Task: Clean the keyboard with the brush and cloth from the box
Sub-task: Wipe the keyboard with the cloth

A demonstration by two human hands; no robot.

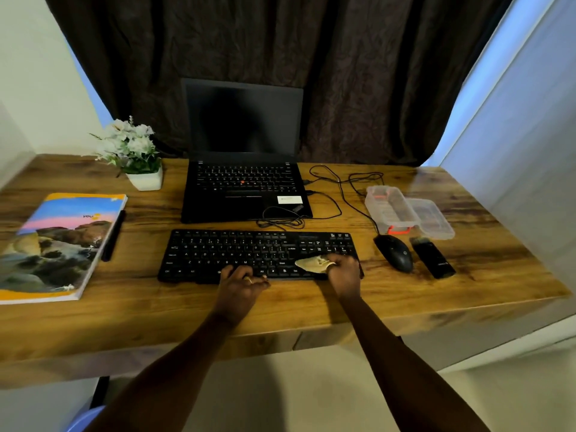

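A black keyboard (237, 254) lies on the wooden desk in front of the laptop. My right hand (344, 271) holds a small beige cloth (313, 263) against the keyboard's lower right keys. My left hand (241, 280) rests on the keyboard's front edge near the space bar, fingers loosely curled, a ring on one finger. The black brush (431, 257) lies on the desk to the right of the mouse. The clear plastic box (391, 210) stands open behind it, with its lid (431, 218) lying beside it.
A black mouse (394, 252) sits right of the keyboard, its cable looping back to the open laptop (244, 169). A notebook (56, 244) with a pen lies at the left. A white flower pot (137, 154) stands at the back left. The desk (311, 316) front edge is near my forearms.
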